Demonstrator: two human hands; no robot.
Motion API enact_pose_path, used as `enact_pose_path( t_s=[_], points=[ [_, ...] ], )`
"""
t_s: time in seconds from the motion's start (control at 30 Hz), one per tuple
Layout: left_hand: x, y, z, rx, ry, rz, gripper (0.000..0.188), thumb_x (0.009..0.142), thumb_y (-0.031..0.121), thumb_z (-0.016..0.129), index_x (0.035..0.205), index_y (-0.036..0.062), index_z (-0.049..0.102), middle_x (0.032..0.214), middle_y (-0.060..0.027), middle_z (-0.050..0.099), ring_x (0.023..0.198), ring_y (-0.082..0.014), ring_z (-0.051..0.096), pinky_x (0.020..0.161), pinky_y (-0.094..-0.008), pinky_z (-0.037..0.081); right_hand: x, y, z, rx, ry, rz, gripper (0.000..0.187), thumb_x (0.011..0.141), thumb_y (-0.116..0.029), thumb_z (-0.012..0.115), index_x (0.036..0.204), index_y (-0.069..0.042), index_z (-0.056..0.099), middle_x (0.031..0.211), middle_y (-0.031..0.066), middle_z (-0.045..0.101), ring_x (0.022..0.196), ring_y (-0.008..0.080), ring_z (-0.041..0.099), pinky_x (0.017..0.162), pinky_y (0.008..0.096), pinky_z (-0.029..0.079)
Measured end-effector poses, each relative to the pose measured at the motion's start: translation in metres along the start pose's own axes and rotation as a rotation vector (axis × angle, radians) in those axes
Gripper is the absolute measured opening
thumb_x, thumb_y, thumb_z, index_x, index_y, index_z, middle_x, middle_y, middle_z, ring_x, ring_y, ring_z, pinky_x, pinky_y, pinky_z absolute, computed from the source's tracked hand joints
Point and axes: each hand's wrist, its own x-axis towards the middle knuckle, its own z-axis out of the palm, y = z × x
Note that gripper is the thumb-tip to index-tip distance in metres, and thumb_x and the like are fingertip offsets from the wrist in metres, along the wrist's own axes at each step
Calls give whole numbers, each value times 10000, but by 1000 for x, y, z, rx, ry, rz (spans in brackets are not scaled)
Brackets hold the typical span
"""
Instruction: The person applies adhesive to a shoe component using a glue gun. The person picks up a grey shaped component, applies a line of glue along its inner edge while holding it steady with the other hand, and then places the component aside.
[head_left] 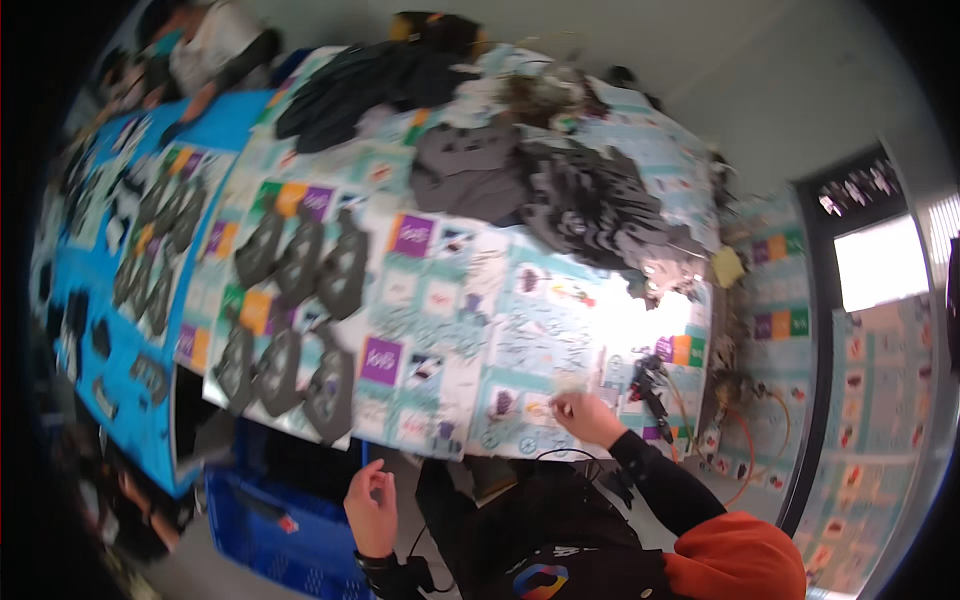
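Observation:
My right hand [588,418] is over the table's front edge, its fingertips pinched together. A small pale blur shows by the fingertips, but I cannot make out what it is. My left hand [371,508] hangs in front of the table above the blue crate's side, fingers loosely bent and apart, with nothing visible in it. Left of my hands, several dark grey curved pieces with cutouts [330,385] lie in two rows on the table. To the right of my right hand rests a black hand tool [652,395] beside an orange hose.
The table [420,300] is covered with printed sheets. Grey cut pieces [590,205] are heaped at the back, beside dark cloth [370,90]. A blue crate [260,535] stands at lower left. Past a blue table [130,400] with more pieces, other people [215,50] are at work.

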Motion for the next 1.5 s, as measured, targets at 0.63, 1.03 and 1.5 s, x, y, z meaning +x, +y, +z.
enact_pose_path(
  t_s=[0.63, 1.03, 1.5],
  points=[
    [27, -65, 234, -76, 159, 1035, 483, 1017, 148, 702, 1477, 169, 558, 937, -103, 730, 832, -290, 686, 752, -434, 532, 171, 221, -208, -699, 651, 113, 741, 679, -493, 902, 1162, 40, 721, 1137, 224, 753, 1119, 394, 711, 982, 457, 564],
    [-62, -20, 212, -306, 297, 753, 217, 975, 38, 712, 1190, 20, 740, 970, -141, 719, 829, -256, 682, 753, -351, 531, 13, 108, -178, -763, 1168, -247, 218, 953, -234, 680, 879, -44, 756, 843, 180, 749, 819, 410, 748, 728, 520, 586],
    [-120, -34, 239, -1432, -766, 129, 448, 1082, 194, 699, 1486, 83, 541, 1184, 31, 715, 993, -41, 689, 830, -222, 562, -158, 25, 13, -463, 599, -1537, 239, 819, -23, 708, 1057, -18, 689, 1191, 149, 741, 1105, 356, 701, 891, 454, 534]
  ],
)
